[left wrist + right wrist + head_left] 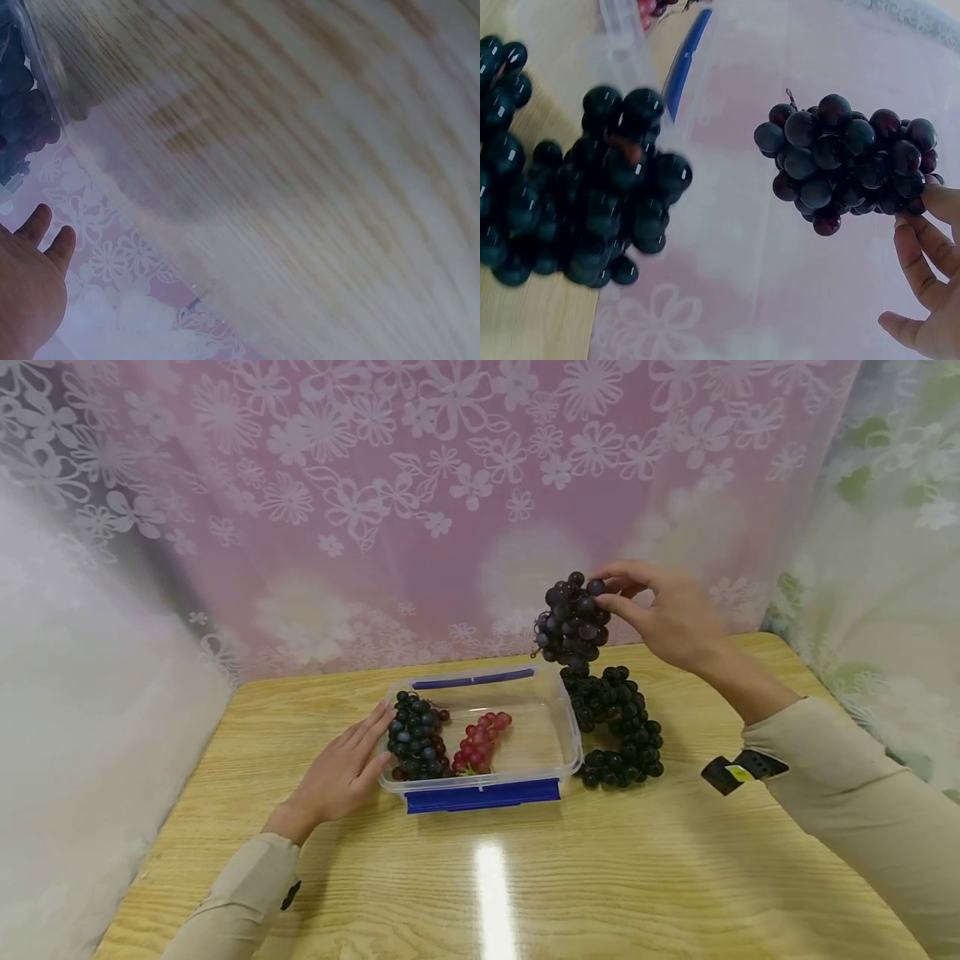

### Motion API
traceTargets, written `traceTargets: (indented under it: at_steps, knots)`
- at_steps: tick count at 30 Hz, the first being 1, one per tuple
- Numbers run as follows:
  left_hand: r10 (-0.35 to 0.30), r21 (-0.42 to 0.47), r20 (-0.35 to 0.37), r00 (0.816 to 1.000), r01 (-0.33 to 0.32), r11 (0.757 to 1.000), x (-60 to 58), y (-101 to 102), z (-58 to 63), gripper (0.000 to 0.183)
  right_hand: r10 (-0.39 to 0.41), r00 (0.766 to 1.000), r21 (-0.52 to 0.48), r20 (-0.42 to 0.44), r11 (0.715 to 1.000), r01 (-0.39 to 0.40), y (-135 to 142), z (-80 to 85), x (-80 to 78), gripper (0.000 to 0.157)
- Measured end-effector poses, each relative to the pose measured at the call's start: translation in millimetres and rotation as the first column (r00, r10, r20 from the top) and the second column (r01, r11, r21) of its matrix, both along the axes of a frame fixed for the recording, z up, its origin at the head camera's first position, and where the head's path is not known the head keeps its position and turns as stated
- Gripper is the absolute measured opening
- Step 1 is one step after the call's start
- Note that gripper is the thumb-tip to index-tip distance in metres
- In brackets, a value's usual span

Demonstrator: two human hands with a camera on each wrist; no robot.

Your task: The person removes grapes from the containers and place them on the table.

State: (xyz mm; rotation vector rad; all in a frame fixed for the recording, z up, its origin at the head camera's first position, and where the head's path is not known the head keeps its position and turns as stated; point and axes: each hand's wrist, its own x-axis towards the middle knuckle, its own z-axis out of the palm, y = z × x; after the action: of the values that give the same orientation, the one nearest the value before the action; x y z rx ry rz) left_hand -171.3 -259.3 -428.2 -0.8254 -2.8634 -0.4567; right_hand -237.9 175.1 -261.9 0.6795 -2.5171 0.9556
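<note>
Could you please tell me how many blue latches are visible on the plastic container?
2: the near latch and the far latch, on opposite long edges of the container. The left hand partly covers a short side, where another could hide.

so everything's been set up on a light yellowish table (615, 877) with a streaky wood-grain look, and the top's shiny enough that a long white streak of glare (492, 893) is thrown back off the near part. A see-through plastic container (536, 727), fitted with blue clips (483, 796) along its two long sides, has been parked toward the far edge, roughly mid-table. Just to its right, a heap of glossy black grapes (637, 727) has been laid straight on the wood, kinda curved around a gap, though whether the container's touched by it can't really be told
</note>
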Motion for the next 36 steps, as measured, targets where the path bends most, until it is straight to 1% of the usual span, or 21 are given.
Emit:
traceTargets:
  at_steps: [5,11,15,17,21,24,28,31,36]
  knots:
    - [0.003,0.0,-0.002,1.0,-0.003,1.0,0.7,-0.6,0.8,0.061,-0.045,0.998,0.022,0.044,0.999,0.044,18.8,1.6,-0.6,0.031]
    - [-0.004,0.001,-0.008,1.0,0.004,1.0,0.8,0.3,-0.2,0.06,-0.123,0.992,0.105,0.042,0.987,0.118,48.5,0.2,1.7,0.033]
    - [-0.001,0.012,-0.013,1.0,0.001,1.0,1.5,0.1,-0.4,0.061,-0.15,0.988,0.107,0.041,0.984,0.145,65.1,-5.2,-0.7,0.033]
    - [0.003,0.015,-0.01,1.0,-0.003,1.0,1.5,0.1,-0.5,0.062,-0.16,0.987,0.12,0.029,0.981,0.156,73.0,-9.6,-1.0,0.032]
    - [0.002,0.006,-0.008,1.0,-0.002,1.0,0.6,0.8,-0.9,0.063,-0.168,0.985,0.15,0.037,0.976,0.16,88.5,-20.7,0.5,0.032]
    - [-0.004,-0.001,-0.013,1.0,0.004,1.0,0.0,0.1,-0.7,0.061,-0.163,0.985,0.166,0.061,0.975,0.151,97.6,-29.5,1.0,0.034]
    - [-0.007,-0.007,-0.022,1.0,0.007,1.0,-0.4,-0.8,-0.1,0.06,-0.167,0.985,0.202,0.052,0.967,0.153,109.3,-42.8,3.2,0.034]
    - [-0.005,-0.025,-0.036,0.999,0.005,1.0,-0.7,-1.8,0.0,0.06,-0.18,0.983,0.239,0.041,0.957,0.165,116.7,-54.0,6.0,0.035]
    - [-0.004,-0.066,-0.075,0.997,-0.001,0.998,-1.0,-3.2,1.4,0.061,-0.172,0.983,0.261,0.068,0.954,0.149,125.3,-71.9,11.2,0.037]
